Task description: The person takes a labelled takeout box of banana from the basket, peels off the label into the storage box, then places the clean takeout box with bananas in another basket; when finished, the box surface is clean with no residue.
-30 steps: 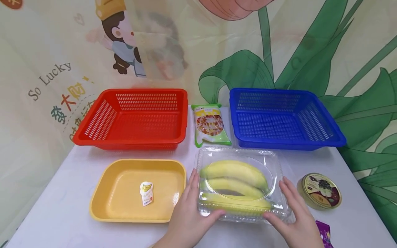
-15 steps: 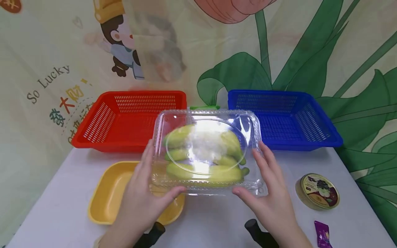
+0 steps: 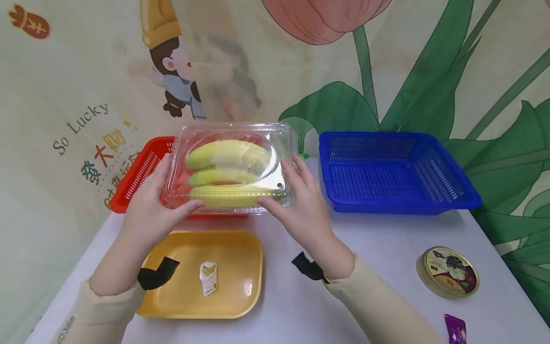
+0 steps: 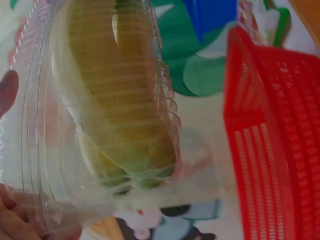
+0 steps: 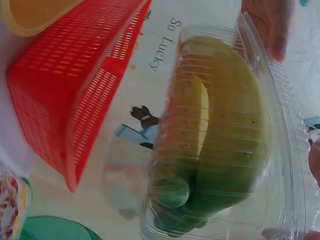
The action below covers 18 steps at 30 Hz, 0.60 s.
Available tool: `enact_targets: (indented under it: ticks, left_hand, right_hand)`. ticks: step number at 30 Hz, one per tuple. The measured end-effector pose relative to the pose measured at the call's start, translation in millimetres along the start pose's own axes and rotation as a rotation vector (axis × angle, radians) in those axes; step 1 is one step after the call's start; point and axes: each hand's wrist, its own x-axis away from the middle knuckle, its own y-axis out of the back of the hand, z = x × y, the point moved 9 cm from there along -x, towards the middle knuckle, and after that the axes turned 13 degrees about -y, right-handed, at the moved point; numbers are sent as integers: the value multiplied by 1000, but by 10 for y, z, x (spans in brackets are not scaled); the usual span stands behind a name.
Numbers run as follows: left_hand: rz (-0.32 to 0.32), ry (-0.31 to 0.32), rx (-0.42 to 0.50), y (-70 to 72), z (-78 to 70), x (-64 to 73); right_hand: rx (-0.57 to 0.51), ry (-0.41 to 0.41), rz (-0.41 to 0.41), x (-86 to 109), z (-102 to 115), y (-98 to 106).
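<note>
Both hands carry a clear plastic clamshell box (image 3: 281,138) of bananas (image 3: 232,153), raised in front of and over the red basket (image 3: 142,177). My left hand (image 3: 150,205) grips the box's left end, thumb on the near edge. At its right end, my right hand (image 3: 307,210) grips it the same way. In the left wrist view, the bananas (image 4: 115,90) show through the ridged wall, apart from the red basket (image 4: 270,140). From the right wrist, the box (image 5: 280,150) also hangs clear of the basket (image 5: 75,85). In the head view it hides most of that basket.
A blue basket (image 3: 369,208) stands at the back right. The yellow tray (image 3: 236,267) in front holds a banana-picture label (image 3: 208,278). A round tin (image 3: 451,270) and purple packet (image 3: 456,328) lie right. A green-edged food packet (image 5: 12,200) is mostly hidden in the head view.
Both hands have lifted the box of bananas off the table and carried it left and away, from beside the yellow tray to over the red basket.
</note>
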Motion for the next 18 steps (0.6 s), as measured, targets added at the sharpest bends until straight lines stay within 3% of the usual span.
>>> enact_targets:
  ticks: [6,13,18]
  left_hand:
    - [83,47,-13,18,381,-166]
    - [82,77,-2,36,682,-273]
    - [75,102,14,41,879,-334]
  right_hand:
    - [-37,-29,33,-237,25,-330]
    - [-193,-45,109,-488,9,-682]
    - [-264,-80,217,-657,-51,-966]
